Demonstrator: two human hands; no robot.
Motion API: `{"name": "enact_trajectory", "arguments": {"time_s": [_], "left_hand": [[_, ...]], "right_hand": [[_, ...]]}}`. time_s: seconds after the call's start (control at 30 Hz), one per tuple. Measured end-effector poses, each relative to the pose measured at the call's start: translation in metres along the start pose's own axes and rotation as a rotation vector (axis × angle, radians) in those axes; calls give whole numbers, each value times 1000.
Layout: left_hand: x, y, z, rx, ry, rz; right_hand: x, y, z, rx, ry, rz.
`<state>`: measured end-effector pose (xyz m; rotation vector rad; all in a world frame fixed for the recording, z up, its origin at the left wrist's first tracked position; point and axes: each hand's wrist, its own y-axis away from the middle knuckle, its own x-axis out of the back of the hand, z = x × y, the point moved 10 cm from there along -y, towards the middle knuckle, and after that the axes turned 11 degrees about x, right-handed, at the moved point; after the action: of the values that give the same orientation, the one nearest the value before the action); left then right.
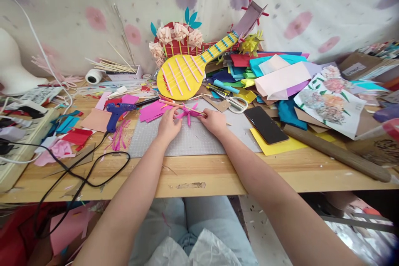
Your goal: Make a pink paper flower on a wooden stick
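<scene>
My left hand [168, 126] and my right hand [214, 121] rest on a grey cutting mat [190, 141] and pinch a small pink paper flower [188, 113] between them. The flower has thin curled petals and sits on a thin wooden stick that runs out to the left and right. My left fingers grip the petals from the left. My right fingers hold the stick end on the right.
A blue glue gun [116, 113] with a black cord lies to the left. A yellow paper guitar [190, 70], scissors [234, 103], a black phone [265, 124] and a heap of coloured paper [274, 77] fill the back and right. A wooden rolling pin [338, 153] lies at the right.
</scene>
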<state>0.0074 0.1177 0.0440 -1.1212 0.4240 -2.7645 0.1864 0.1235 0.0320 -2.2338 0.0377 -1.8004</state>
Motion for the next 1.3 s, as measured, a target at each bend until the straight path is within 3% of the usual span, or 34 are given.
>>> {"name": "enact_trajectory", "arguments": {"time_s": [0.13, 0.27, 0.5, 0.6, 0.7, 0.8, 0.87, 0.97, 1.03, 1.13, 1.3], "left_hand": [[19, 14, 18, -94, -166, 178], [28, 41, 33, -399, -374, 107], [94, 70, -22, -613, -592, 19], [116, 57, -31, -549, -575, -18], [128, 27, -33, -292, -584, 30], [118, 2, -26, -35, -587, 67], [98, -10, -16, 67, -507, 68], [51, -22, 6, 42, -316, 14], [26, -29, 8, 86, -185, 14], [1, -37, 5, 149, -13, 24], [-33, -45, -1, 218, 97, -174]], "right_hand": [[3, 4, 1, -2, -34, 12], [8, 8, 7, -10, -68, 46], [10, 7, 11, -33, -63, 77], [11, 6, 10, -49, -69, 89], [15, 7, 8, -55, -94, 116], [18, 7, 2, -11, -96, 130], [18, 6, -1, 23, -72, 128], [15, 5, -3, 41, -38, 114], [13, 4, -3, 43, -35, 99], [11, 4, -4, 47, -44, 86], [7, 2, -7, 46, -43, 71]]}}
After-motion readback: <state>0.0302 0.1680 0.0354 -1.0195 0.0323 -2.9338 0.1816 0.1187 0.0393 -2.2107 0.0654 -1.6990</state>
